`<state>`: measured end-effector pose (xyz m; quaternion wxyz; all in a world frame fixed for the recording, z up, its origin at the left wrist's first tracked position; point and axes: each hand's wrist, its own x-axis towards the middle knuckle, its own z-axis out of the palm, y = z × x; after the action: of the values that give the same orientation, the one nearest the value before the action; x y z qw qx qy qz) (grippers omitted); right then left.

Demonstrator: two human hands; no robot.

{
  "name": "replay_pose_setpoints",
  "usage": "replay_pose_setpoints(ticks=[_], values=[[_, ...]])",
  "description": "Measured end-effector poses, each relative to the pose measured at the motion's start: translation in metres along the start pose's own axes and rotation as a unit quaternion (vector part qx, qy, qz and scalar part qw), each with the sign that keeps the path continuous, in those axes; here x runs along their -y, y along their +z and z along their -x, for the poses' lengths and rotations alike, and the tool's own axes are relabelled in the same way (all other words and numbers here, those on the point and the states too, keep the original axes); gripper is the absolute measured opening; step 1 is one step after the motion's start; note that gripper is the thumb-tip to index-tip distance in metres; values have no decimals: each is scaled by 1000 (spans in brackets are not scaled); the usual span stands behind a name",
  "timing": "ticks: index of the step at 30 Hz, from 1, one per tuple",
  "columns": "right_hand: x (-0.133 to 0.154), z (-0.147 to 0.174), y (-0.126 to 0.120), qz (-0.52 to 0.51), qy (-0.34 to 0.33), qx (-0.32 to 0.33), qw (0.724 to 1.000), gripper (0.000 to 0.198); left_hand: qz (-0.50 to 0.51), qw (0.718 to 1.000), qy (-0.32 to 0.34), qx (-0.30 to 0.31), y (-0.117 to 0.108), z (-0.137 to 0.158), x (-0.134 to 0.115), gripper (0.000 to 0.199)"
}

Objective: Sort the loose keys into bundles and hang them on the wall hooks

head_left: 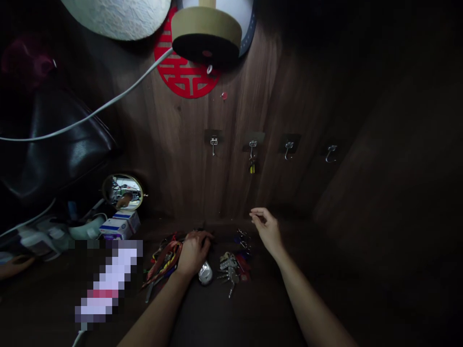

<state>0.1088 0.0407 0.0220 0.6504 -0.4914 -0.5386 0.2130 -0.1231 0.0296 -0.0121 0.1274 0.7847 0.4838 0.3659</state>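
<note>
My left hand [194,251] lies over the right side of a pile of lanyards and cords [167,259], its fingers spread out and touching the pile. A silver oval object [205,273] rests just below it. My right hand [268,230] is raised above the surface near the wall, thumb and fingers loosely curved, with nothing visible between them. Between my hands lie a bunch of keys [229,268] with a red tag [243,268] and a smaller set of keys [243,240]. A yellow-and-black key [252,166] hangs from a wall hook [252,144].
More hooks [288,147] line the wooden wall. A round mirror [123,192], a white-and-blue box [119,225] and bottles [38,242] stand at the left. Above are a dark leather bag [68,137], a white cable [119,98] and a red cutout [191,84]. A pixelated patch hides something lower left.
</note>
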Motion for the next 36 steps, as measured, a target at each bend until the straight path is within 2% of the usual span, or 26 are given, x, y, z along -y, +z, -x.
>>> replay_pose_setpoints(ticks=[5, 9, 14, 18, 22, 25, 32, 36], values=[[-7, 24, 3, 40, 18, 53, 998, 15, 0, 1000, 4, -7, 1, 1, 1, 25], [-11, 40, 8, 105, 13, 142, 984, 13, 5, 1000, 3, -4, 2, 1, 3, 25], [-9, 48, 9, 173, -49, 270, 946, 14, 1, 1000, -4, -4, 2, 1, 3, 25], [-8, 51, 5, 243, -83, 340, 905, 15, -6, 1000, -7, -7, 3, 1, 3, 24], [-13, 48, -1, 294, -89, 344, 888, 15, -7, 1000, -1, -23, 3, 2, 5, 24], [-19, 43, -8, 303, -85, 342, 886, 15, -17, 999, 36, -28, 0, 6, 1, 24], [-32, 30, -27, 279, -62, 323, 902, 22, -59, 984, 157, 62, 8, 16, -30, 29], [-38, 26, -36, 287, -60, 313, 903, 29, -107, 980, 146, 78, 20, 15, -38, 24]])
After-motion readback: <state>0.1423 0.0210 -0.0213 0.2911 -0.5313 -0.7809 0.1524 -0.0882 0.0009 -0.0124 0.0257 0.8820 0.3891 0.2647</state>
